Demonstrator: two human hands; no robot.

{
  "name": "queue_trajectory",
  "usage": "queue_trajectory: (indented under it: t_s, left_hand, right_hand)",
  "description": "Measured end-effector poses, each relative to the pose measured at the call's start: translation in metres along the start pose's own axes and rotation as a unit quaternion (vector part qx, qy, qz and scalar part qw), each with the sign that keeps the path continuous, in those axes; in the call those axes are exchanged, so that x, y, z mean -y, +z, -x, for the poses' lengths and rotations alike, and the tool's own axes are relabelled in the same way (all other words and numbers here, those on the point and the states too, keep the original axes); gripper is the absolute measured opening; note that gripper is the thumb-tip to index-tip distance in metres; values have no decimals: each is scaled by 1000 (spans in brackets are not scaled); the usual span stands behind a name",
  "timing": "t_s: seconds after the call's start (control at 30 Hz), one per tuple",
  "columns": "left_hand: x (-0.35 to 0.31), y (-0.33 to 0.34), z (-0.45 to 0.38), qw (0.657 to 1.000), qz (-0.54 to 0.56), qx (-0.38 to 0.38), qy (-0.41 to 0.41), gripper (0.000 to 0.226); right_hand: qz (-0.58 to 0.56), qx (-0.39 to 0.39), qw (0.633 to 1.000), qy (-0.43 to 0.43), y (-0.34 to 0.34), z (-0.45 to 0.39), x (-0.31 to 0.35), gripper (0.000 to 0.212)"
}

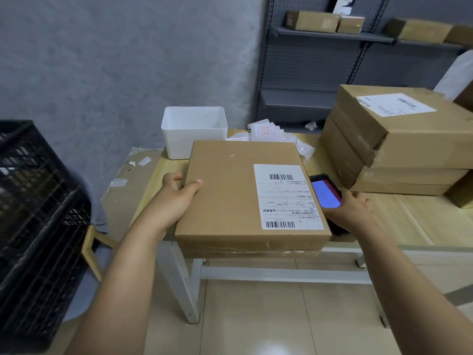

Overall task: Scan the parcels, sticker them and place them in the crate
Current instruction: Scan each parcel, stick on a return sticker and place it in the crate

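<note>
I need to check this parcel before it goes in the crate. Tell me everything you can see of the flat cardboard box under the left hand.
The flat cardboard box is plain brown, lying flat on the wooden table, its near edge overhanging. A white shipping label with two barcodes sits on its right side. The left hand grips its left edge, thumb on top.

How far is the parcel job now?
Done: nothing clearly; the black crate contents are unclear. In hand: left hand grips the flat parcel; right hand holds the scanner. Left: stickers to apply, stacked parcels waiting.
</note>
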State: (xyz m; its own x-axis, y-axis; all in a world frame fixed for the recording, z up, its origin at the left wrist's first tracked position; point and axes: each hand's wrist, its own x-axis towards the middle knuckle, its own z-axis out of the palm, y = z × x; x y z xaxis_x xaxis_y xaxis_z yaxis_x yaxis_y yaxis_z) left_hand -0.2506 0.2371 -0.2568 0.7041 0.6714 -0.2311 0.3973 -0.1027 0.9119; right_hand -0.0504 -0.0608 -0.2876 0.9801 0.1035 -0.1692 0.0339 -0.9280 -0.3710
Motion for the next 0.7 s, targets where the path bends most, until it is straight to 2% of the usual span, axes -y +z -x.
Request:
queue_trajectory:
  t_s: [0.3, 0.47, 0.53, 0.6, 0.63, 0.7]
  left_hand:
    - [-1, 1, 0, 998, -43, -4, 45, 61]
    - [2, -4, -1, 997, -52, -6, 54, 65]
    - [1, -3, 0, 997, -56, -7, 48, 66]
    - [-1, -1, 5, 996, -68, -18, 52, 66]
    - [-3, 0, 8, 995, -77, -23, 56, 66]
    - [-6, 0, 17, 992, -101, -29, 68, 66]
  right_hand:
    - [-40, -28, 999, 11, -5, 1, 6, 83]
    - [-145, -57, 988, 11, -22, 13, 6, 81]
    - [-181, -73, 981, -3, -34, 22, 8, 76]
    - [-197, -76, 977, -31, -48, 33, 14, 60]
    - [-188, -73, 978, -46, -56, 39, 18, 52]
    - [-138, -59, 986, -72, -72, 51, 27, 51]
